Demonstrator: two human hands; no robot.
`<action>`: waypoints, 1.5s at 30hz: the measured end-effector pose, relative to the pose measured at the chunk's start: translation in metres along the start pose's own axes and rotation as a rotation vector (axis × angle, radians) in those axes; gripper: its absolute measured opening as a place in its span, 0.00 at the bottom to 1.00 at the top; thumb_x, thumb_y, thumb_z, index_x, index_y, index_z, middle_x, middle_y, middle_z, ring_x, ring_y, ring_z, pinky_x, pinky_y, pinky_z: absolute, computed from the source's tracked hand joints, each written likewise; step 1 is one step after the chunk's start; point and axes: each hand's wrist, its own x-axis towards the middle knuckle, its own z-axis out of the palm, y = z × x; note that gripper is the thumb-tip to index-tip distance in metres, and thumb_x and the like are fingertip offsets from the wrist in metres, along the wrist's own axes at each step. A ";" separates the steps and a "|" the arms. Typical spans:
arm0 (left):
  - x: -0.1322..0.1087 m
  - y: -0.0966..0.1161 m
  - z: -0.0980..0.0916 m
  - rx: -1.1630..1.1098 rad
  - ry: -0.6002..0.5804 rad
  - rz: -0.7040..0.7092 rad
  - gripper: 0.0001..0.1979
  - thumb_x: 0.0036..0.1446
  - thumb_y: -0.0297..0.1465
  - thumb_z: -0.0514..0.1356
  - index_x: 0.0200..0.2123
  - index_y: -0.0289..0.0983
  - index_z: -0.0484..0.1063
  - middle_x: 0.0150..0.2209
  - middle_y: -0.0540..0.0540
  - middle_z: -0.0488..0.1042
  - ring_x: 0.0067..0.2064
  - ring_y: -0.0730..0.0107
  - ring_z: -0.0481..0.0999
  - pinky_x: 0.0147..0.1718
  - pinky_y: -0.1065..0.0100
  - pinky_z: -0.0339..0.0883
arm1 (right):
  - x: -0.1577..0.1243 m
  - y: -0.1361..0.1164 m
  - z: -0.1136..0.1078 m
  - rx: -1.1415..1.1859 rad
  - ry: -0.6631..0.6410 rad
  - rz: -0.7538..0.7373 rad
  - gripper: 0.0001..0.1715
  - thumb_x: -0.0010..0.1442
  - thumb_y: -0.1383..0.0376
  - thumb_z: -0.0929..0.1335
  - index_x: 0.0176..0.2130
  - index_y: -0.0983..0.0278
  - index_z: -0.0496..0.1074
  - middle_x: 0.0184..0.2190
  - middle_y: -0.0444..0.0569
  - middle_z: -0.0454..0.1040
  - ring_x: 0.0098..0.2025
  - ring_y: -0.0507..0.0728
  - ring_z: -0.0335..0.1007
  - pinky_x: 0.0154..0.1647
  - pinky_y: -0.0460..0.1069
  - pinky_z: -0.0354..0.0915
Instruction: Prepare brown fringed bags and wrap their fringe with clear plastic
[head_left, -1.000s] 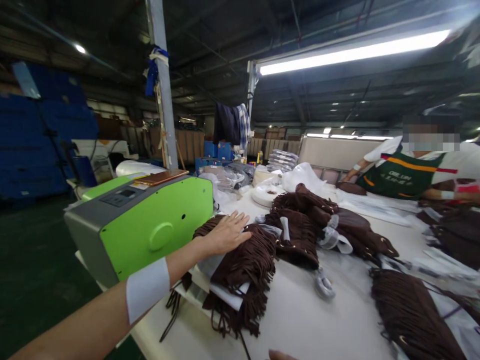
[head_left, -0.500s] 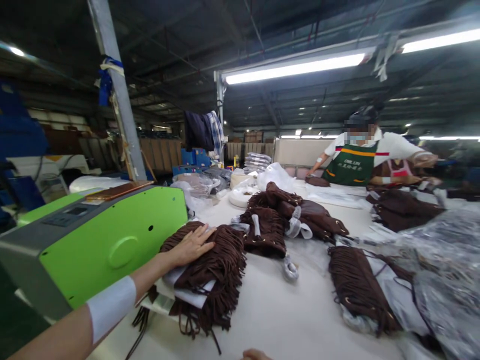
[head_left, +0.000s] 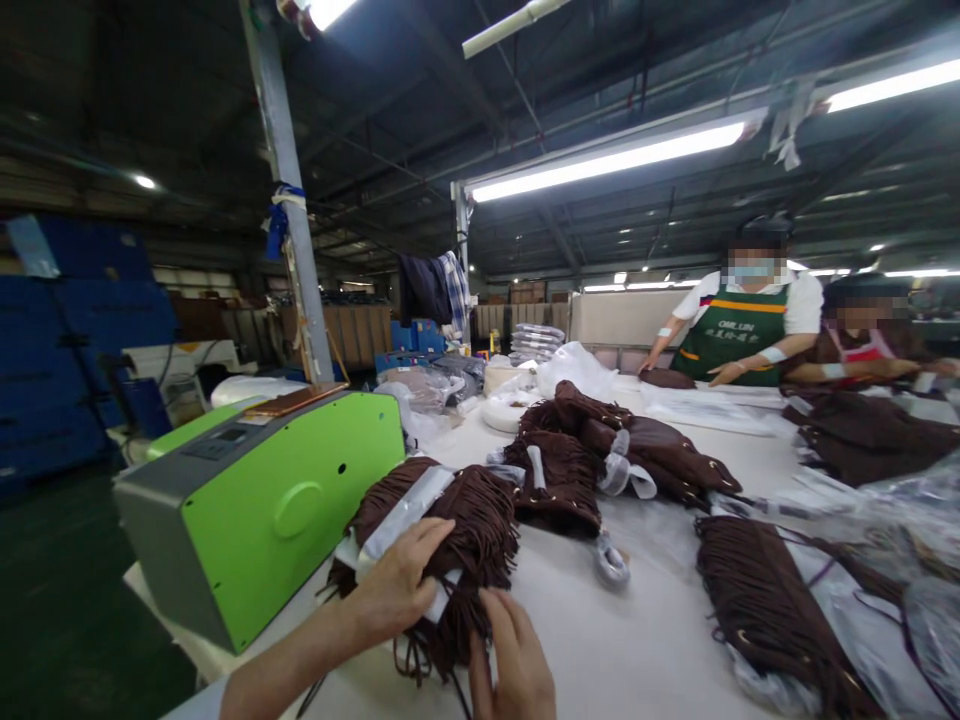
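A dark brown fringed bag point(head_left: 480, 510) lies on the white table, with a pale plastic-wrapped strip point(head_left: 409, 510) across its top and white paper showing at its near side. My left hand point(head_left: 401, 580) is bent over the near part of this bag, its fingers on the fringe and the white paper. At the bag's near right corner, my right hand point(head_left: 517, 655) has its thumb and fingers around the hanging fringe. The fingertips of both hands are partly hidden by the strands. Thin brown cords dangle below the bag.
A green and grey machine point(head_left: 300, 510) stands close on the left. Behind the bag lie more brown bags point(head_left: 559, 480) and a wrapped ring-shaped piece point(head_left: 611, 560). Another fringed bag point(head_left: 757, 590) lies at right beside clear plastic. Across the table are a co-worker in a green apron point(head_left: 731, 325) and a second person.
My left hand has come off the bag's top and moved nearer, uncovering the pale strip. My right hand has risen from the bottom edge to the fringe. The view has turned left.
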 end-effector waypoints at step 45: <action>-0.010 -0.008 0.016 -0.138 0.325 0.165 0.15 0.40 0.18 0.48 0.28 0.39 0.68 0.27 0.49 0.65 0.32 0.67 0.67 0.29 0.67 0.60 | 0.111 0.011 0.002 0.448 -0.527 0.527 0.13 0.41 0.69 0.61 0.27 0.62 0.72 0.23 0.43 0.71 0.29 0.54 0.67 0.33 0.49 0.62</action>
